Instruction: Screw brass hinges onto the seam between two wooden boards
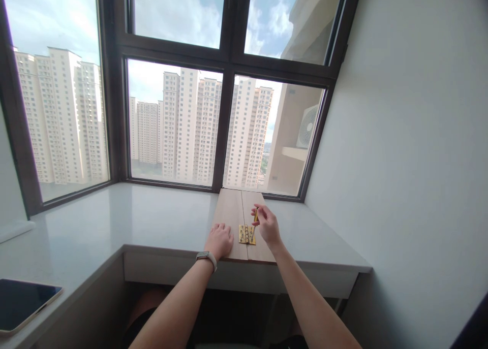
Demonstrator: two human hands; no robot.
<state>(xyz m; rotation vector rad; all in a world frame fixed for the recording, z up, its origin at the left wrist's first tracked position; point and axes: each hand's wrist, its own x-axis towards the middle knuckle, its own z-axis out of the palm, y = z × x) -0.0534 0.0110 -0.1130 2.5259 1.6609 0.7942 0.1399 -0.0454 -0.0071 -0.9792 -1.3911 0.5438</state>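
Two light wooden boards (231,207) lie side by side on the white counter, a thin seam between them. A brass hinge (242,234) spans that seam, with small dark spots that look like screws or holes in its leaves. My right hand (267,224) is closed around the yellow and black handle of a screwdriver (256,216); its shaft points down at the hinge's right leaf. Whether the tip sits in a screw is too small to tell. My left hand (220,240) rests flat on the left board, fingers stretched out, just left of the hinge.
The white counter (168,217) runs along a dark-framed window and bends toward me on the left. A tablet (25,303) lies at its left end. A plain wall (400,135) bounds the right side. Below the counter's front edge is a drawer-like panel (163,270).
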